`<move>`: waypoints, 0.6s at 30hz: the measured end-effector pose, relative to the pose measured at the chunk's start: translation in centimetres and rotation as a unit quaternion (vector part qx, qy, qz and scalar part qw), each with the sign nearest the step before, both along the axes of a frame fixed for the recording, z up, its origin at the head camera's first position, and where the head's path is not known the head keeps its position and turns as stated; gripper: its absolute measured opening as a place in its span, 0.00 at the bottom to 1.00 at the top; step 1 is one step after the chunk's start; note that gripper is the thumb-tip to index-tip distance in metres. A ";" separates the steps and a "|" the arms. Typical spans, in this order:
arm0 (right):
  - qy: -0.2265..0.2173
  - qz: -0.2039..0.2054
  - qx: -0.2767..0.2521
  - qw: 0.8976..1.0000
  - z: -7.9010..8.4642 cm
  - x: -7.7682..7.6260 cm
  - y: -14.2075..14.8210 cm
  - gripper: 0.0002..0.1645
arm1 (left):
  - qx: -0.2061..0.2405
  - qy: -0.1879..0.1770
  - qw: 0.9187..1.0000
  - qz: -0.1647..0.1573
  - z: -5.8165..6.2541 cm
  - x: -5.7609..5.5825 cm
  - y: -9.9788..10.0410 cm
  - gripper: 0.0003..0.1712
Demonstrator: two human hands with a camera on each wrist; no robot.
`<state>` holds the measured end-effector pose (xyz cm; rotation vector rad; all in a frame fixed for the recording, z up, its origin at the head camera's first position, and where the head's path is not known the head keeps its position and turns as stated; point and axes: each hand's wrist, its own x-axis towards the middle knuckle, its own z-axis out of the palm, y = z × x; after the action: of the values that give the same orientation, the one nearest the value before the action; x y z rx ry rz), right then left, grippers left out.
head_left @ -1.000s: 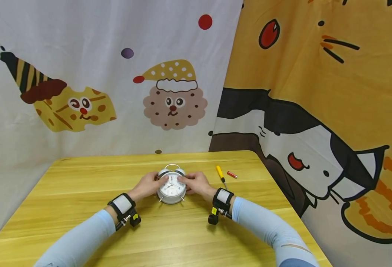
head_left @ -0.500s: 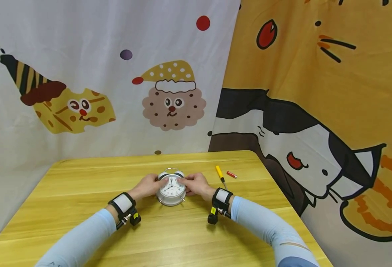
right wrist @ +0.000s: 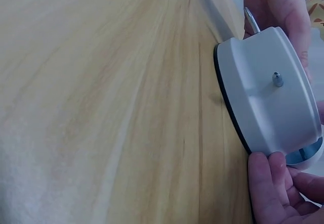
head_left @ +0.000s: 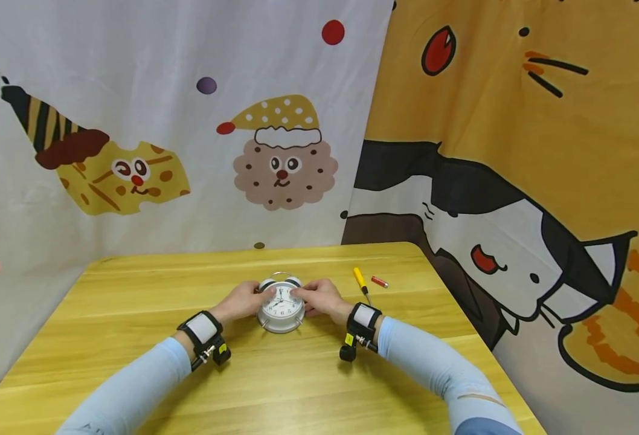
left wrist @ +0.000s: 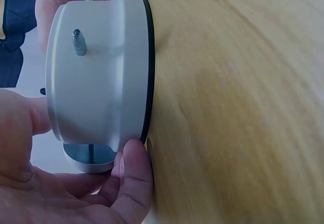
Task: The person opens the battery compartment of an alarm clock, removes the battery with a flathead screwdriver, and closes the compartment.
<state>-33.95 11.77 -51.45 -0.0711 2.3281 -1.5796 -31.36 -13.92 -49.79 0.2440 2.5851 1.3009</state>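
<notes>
A white twin-bell alarm clock (head_left: 281, 305) lies on its back, face up, in the middle of the wooden table (head_left: 134, 290). My left hand (head_left: 243, 301) grips its left side and my right hand (head_left: 316, 297) grips its right side, fingertips near the bells. In the left wrist view the clock's white body (left wrist: 96, 77) rests with its black back rim on the wood, and my left hand (left wrist: 76, 188) curls round it by a bell. The right wrist view shows the clock (right wrist: 268, 97) from the other side, with my right hand (right wrist: 278, 188) at its edge.
A small yellow-handled screwdriver (head_left: 360, 279) and a short red cylinder (head_left: 378, 281) lie on the table to the right of my right hand. Cartoon-printed curtains hang close behind the table and along its right side.
</notes>
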 end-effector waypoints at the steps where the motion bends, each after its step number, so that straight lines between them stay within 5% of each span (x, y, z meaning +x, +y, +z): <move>1: 0.001 0.001 0.001 1.000 0.1 0.0 0.0 0.32 | 0.000 0.002 1.000 0.000 0.0 0.0 0.0 0.37; 10: -0.005 0.010 -0.002 1.000 0.0 -0.1 0.3 0.31 | 0.030 0.002 1.000 -0.005 -0.1 0.2 -0.2 0.32; 14: -0.004 0.019 -0.003 1.000 0.1 0.1 1.0 0.31 | 0.055 -0.022 0.998 0.002 -0.1 0.9 -0.7 0.35; 18: 0.006 0.024 -0.001 1.000 0.9 0.4 1.9 0.30 | 0.050 -0.009 0.999 0.003 0.1 1.8 -1.6 0.36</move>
<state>-33.52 13.65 -50.55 -0.1370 2.3160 -1.5636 -29.57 -15.51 -49.68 0.2419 2.5114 1.4288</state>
